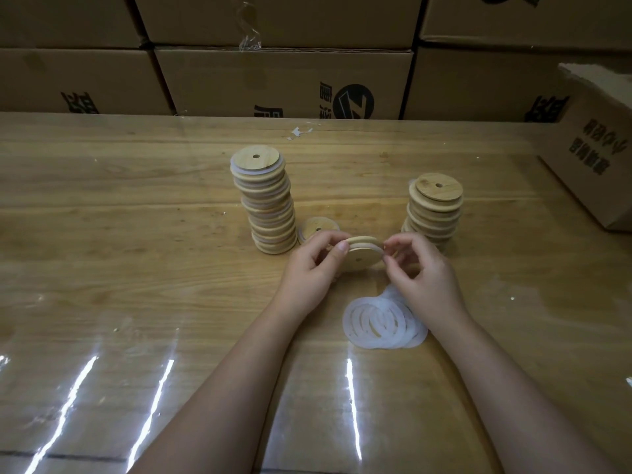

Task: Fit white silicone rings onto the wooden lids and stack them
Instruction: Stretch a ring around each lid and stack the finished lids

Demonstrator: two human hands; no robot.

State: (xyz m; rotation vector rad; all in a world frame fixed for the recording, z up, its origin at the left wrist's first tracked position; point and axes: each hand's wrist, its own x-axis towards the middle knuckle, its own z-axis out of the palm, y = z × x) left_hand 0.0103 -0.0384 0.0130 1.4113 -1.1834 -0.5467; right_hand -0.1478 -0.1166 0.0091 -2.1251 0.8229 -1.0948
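Between the two stacks, just above the table (136, 234), you hold one wooden lid (362, 258) tilted toward you, its small centre hole showing. Your left hand (309, 270) pinches its left edge between thumb and curled fingers. Your right hand (422, 268) pinches the right edge, where a white silicone ring (367, 247) sits around the rim. The taller stack (268, 203) stands on your left and the shorter stack (434, 210) on your right. A single lid (318, 225) lies beside the taller one. Loose rings (379, 325) lie piled beside your right wrist. Cardboard boxes (273, 80) line the far edge.
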